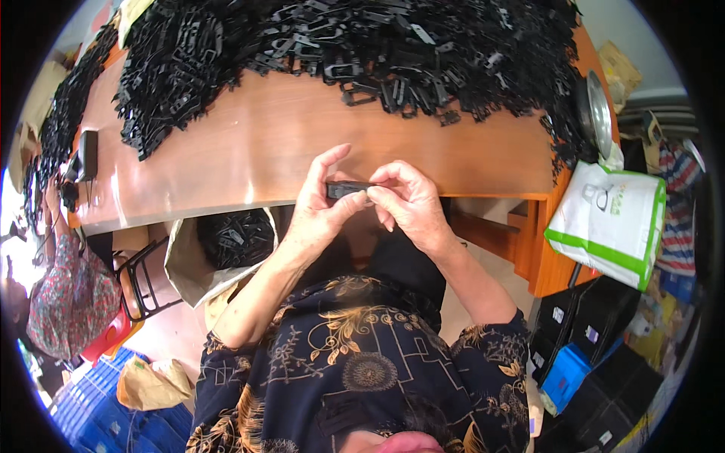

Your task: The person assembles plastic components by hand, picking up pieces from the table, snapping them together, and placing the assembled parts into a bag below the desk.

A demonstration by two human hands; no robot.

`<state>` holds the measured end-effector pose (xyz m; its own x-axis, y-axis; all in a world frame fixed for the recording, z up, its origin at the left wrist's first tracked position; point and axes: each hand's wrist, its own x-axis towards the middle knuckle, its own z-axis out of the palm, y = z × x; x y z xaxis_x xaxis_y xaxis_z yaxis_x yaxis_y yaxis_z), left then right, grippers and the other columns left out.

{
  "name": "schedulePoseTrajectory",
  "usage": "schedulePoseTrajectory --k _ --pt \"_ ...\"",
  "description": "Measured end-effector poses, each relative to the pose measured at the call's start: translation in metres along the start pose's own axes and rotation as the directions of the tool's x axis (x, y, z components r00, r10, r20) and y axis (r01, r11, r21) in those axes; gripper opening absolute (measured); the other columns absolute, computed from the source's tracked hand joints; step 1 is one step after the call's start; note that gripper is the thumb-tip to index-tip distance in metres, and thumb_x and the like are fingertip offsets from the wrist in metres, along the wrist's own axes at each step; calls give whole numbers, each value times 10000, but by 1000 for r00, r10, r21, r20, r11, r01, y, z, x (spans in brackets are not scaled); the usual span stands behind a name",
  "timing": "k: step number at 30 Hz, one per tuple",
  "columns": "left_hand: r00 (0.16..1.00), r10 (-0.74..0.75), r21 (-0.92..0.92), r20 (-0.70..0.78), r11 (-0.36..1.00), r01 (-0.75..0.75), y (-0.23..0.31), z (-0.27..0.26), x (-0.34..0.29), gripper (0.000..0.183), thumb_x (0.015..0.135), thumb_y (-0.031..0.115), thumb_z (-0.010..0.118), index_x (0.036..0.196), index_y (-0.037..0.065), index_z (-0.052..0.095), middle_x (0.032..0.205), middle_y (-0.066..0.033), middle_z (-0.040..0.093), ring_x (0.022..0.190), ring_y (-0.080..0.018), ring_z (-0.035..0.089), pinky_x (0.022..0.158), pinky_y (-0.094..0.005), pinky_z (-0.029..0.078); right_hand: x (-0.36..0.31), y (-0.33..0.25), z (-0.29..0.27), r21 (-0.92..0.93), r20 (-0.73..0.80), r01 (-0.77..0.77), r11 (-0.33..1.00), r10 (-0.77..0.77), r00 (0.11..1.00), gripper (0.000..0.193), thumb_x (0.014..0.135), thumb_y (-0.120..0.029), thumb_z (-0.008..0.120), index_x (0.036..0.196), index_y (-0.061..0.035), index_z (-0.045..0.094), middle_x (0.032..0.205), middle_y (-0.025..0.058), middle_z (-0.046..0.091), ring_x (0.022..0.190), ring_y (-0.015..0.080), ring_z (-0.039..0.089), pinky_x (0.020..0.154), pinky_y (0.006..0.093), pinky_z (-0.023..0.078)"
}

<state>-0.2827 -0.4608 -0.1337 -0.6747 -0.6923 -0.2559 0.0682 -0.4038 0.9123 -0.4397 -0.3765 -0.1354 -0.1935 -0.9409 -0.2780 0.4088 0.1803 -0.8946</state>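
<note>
Just off the table's near edge, a small black plastic part (pixel 343 189), oblong in shape, is held between my two hands. My left hand (pixel 321 200) grips its left end, thumb along the near side and index finger raised. The fingertips of my right hand (pixel 408 200) pinch its right end. What exactly the part is cannot be made out. A large heap of similar black plastic pieces (pixel 362 53) covers the far side of the wooden table (pixel 264 136).
Below the table edge at left stands an open pale sack (pixel 185 260) with black pieces inside. A white and green bag (pixel 604 219) is at right, beside a metal basin (pixel 598 113). Black boxes (pixel 604 317) stand lower right. Another person in a flowered top (pixel 75 302) sits far left.
</note>
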Motion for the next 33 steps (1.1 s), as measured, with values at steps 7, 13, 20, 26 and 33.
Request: schedulePoseTrajectory --k 7,13,20,26,33 --pt "999 -34 34 30 999 33 -5 6 9 287 925 95 667 1178 44 539 1041 -50 583 974 -106 588 804 -272 533 -3 -3 -8 -164 -14 58 985 -61 998 141 905 -10 650 1021 -46 578 911 9 565 640 54 529 536 182 406" --pt "958 -230 -451 -172 883 131 19 -53 19 244 983 305 599 875 90 553 734 -57 631 676 -202 683 592 -307 548 16 -50 -57 -935 3 180 304 -501 865 306 828 -35 717 1114 -36 607 1142 88 534 938 201 585 757 316 484" --pt "721 494 632 -486 768 -100 78 -200 34 116 959 127 591 1045 53 617 729 13 559 587 -44 522 511 -206 433 47 -64 -84 -974 202 133 -182 -441 874 227 885 -49 629 1096 20 581 1151 188 561 1066 373 558 868 452 480" --pt "761 644 991 -84 -28 133 115 -240 60 269 857 84 658 1122 131 641 923 -112 578 829 -299 637 732 -399 519 49 -69 -78 -943 288 193 -271 -374 881 221 882 3 594 1102 3 584 1055 161 571 976 350 586 803 434 502" --pt "871 491 975 -24 -183 130 115 -240 67 276 824 124 699 1080 109 595 1038 -137 564 889 -380 638 748 -454 529 30 -57 -90 -974 177 227 19 -563 807 145 886 43 577 1021 -7 598 998 134 564 850 299 608 694 381 507"
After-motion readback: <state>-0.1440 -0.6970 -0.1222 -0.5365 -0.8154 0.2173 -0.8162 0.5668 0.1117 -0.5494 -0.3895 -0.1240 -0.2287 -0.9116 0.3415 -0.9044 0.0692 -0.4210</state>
